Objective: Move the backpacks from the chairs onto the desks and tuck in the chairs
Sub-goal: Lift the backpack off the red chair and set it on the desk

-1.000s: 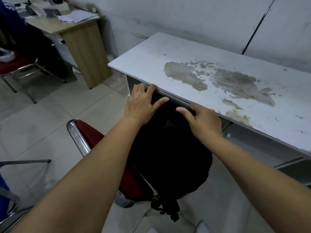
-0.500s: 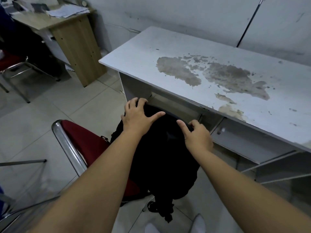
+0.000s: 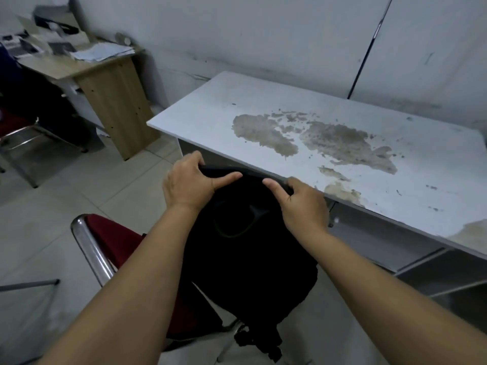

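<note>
A black backpack [image 3: 250, 248] is standing upright at the near edge of the white desk [image 3: 303, 122], its top level with that edge and its body hanging down in front of the desk. The left hand [image 3: 188, 184] is gripping the backpack's top on the side away from the desk's far end, fingers curling over the top and thumb lying across the near face. The right hand [image 3: 303, 204] is gripping the same top edge just beside it, thumb pointing toward the left thumb, the two thumbs apart with a short stretch of black fabric between them. Whether the backpack's bottom is touching the seat of the red chair [image 3: 113, 241] cannot be told; the chair is sitting just in front of the desk, its chrome frame [image 3: 89, 254] catching the light. Black straps [image 3: 259, 341] are dangling below the backpack. The desk's white top is showing large worn, brownish patches (the biggest ones lying past the hands). Beyond the desk's left corner a wooden desk [image 3: 110, 88] is carrying a stack of papers [image 3: 102, 52], and another red chair [image 3: 15, 133] is standing further left of it.
</note>
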